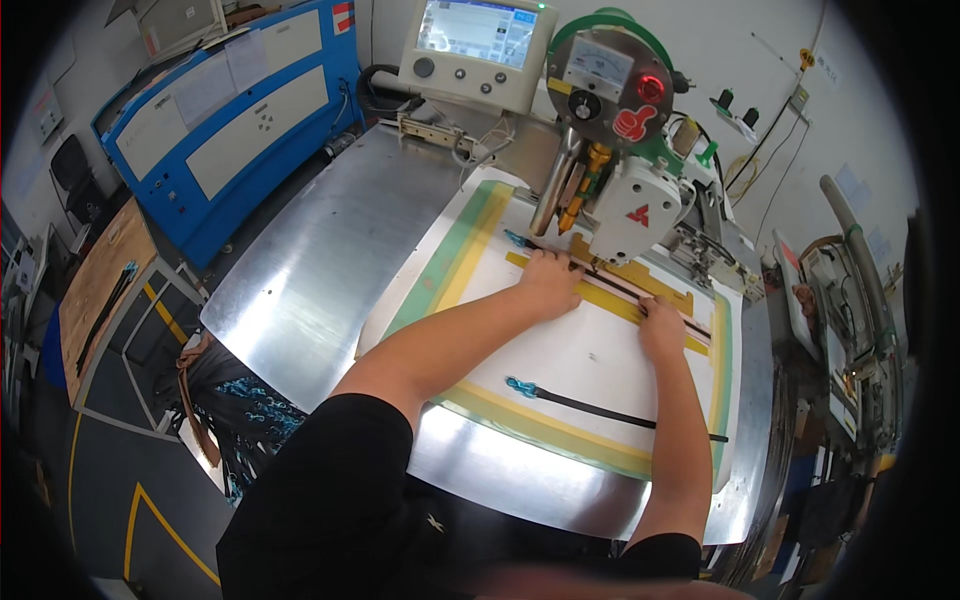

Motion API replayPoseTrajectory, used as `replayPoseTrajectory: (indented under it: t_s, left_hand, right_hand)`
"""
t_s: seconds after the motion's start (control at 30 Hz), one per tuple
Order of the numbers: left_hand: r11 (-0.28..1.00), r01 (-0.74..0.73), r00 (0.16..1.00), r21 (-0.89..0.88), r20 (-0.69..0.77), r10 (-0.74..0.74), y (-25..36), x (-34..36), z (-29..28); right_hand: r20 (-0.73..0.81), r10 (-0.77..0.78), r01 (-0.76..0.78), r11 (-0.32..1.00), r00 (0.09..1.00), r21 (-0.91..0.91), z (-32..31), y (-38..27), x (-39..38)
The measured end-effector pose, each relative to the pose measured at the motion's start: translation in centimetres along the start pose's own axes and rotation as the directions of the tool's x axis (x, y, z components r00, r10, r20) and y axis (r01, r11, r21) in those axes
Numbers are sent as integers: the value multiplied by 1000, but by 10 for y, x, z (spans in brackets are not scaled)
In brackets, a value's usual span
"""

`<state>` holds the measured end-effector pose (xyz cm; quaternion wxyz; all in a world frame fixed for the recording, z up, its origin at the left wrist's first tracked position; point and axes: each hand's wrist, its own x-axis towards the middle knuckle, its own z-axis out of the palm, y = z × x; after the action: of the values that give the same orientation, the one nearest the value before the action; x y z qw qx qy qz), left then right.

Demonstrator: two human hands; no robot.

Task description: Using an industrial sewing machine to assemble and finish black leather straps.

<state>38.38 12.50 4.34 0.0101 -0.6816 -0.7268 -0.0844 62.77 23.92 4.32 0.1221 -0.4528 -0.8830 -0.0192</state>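
Observation:
A black strap (617, 287) with a blue patterned end lies along a yellow template (605, 301) beneath the sewing machine head (635, 205). My left hand (549, 284) is closed, its bent fingers pressing on the strap near the blue end. Further right, my right hand (662, 329) is closed too, its thumb and fingers at the strap toward its plain end. My fingers partly cover the strap. A second black strap (600, 409), also with a blue end, lies nearer me on the white sheet (560, 350), passing under my right forearm.
Green and yellow tape borders (440, 270) edge the sheet on a shiny metal table (310, 250). A control screen (476, 35) stands behind. Several straps hang in a bundle (255, 415) at the table's left edge. Left stand a wooden-topped bench (105, 290) and a blue machine (235, 120).

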Motion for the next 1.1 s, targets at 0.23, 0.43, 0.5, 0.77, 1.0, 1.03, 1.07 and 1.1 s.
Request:
replayPoseTrajectory:
  t_s: [0.23, 0.43, 0.5, 0.77, 1.0, 1.03, 1.07, 1.1]
  left_hand:
    - [999, -31, 993, -23, 114, 33, 3, 10, 0]
    - [1000, 2, 999, -9, 32, -1, 14, 2, -6]
    - [1000, 20, 998, 2, 61, -20, 14, 4, -5]
    - [999, -23, 1000, -43, -3, 23, 16, -2, 4]
    - [999, -17, 998, 28, 54, 15, 18, 7, -6]
    - [999, -31, 998, 37, 53, 29, 7, 7, 0]
    - [999, -33, 998, 35, 55, 31, 5, 6, 2]
    - [999, -27, 999, 38, 47, 25, 2, 6, 1]
  right_hand:
    - [-20, -55, 55, 998, 998, 3, 2, -19, 6]
    - [-26, -57, 57, 998, 998, -4, 6, -30, 9]
    - [-22, -61, 61, 998, 998, -7, 6, -34, 9]
    - [-49, -92, 93, 995, 995, 33, 9, -47, 5]
    - [-35, -96, 98, 994, 995, 50, 9, -43, 8]
    - [-39, -109, 111, 992, 993, 59, 11, -49, 12]
    - [-46, -110, 113, 992, 993, 58, 11, -49, 13]
    - [-40, -78, 79, 996, 996, 45, 10, -49, 14]
